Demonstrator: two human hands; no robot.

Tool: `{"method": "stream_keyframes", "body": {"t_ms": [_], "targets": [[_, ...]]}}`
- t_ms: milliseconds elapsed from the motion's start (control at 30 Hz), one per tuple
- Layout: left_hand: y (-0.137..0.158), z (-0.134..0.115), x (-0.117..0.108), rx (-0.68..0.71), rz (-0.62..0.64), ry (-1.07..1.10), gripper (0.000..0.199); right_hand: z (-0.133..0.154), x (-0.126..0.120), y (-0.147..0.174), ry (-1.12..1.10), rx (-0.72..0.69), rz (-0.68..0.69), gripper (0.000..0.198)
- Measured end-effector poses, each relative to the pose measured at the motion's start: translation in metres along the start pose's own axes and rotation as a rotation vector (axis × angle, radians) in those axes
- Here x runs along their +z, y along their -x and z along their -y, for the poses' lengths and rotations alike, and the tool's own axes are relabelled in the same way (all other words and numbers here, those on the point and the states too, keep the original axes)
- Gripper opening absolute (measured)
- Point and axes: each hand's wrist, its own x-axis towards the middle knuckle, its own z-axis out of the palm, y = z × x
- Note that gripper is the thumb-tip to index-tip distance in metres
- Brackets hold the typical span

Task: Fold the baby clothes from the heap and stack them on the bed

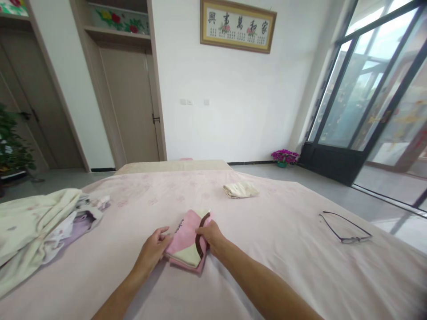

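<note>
A folded pink garment (186,234) lies on the pink bedspread in front of me. It has cream patches, a curved dark brown trim band and dark lettering. My right hand (212,238) is closed on its right edge, with the thumb over the brown trim. At the left edge, my left hand (156,248) has its fingers bent around the cloth, and part of them is hidden. Farther off, a small folded cream cloth (240,190) lies apart from both hands.
A heap of cream, white and purple clothes (43,226) spreads at the left. Eyeglasses (350,239) lie on the right of the pink bedspread (273,249). Beyond its far edge are a beige surface (173,166) and purple flowers (284,156) on the floor. A glass door stands right.
</note>
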Motion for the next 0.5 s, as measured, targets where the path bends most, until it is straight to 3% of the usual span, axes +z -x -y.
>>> {"method": "stream_keyframes", "body": {"t_ms": [167,500], "targets": [[-0.018,0.024,-0.027,0.002,-0.238,-0.24,0.048,0.023,-0.033,-0.016,-0.182,-0.023,-0.1,0.022],[-0.023,0.015,-0.021,-0.055,-0.224,-0.499,0.04,0.154,-0.135,-0.132,-0.276,-0.308,-0.478,0.014]]}}
